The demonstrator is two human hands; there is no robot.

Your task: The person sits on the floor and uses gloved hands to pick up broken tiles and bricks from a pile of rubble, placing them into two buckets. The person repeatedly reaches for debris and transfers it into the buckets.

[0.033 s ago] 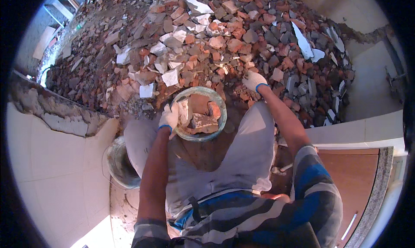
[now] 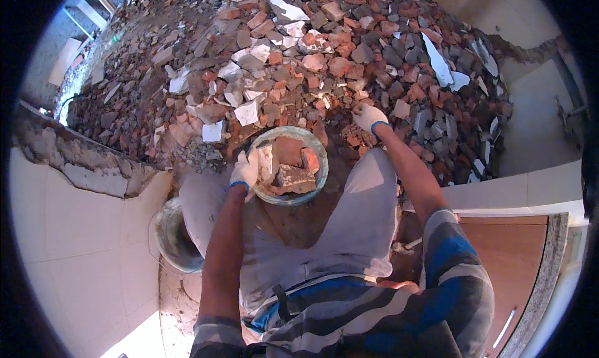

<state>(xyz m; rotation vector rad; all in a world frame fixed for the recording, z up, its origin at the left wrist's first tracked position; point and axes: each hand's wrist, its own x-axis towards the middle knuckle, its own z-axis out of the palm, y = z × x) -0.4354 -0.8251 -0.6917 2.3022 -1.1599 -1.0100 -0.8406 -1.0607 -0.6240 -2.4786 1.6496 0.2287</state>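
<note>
Between my knees stands a round bucket [image 2: 316, 190] with a pale, dirty rim. Several rubble chunks lie in it, among them an orange brick piece [image 2: 309, 160] and a brown chunk with a pale face [image 2: 296, 179]. My left hand [image 2: 245, 169], in a white knitted glove with a blue cuff, grips the bucket's left rim, its fingers curled at the edge. Off to the right of the bucket, my right hand [image 2: 370, 117], gloved the same way, is at the near slope of the rubble pile [image 2: 293, 96]. Its fingers are closed; whatever they hold is hidden.
Broken bricks, grey lumps and white shards [image 2: 437, 58] fill the far side. A second bucket [image 2: 176, 236] with a wire handle stands left of my leg. A low, broken-topped tiled wall [image 2: 87, 221] runs along the left. At the lower right is a brown panel [image 2: 502, 264].
My right hand has shifted very slightly to the right at the rubble. My left hand and the bucket look the same.
</note>
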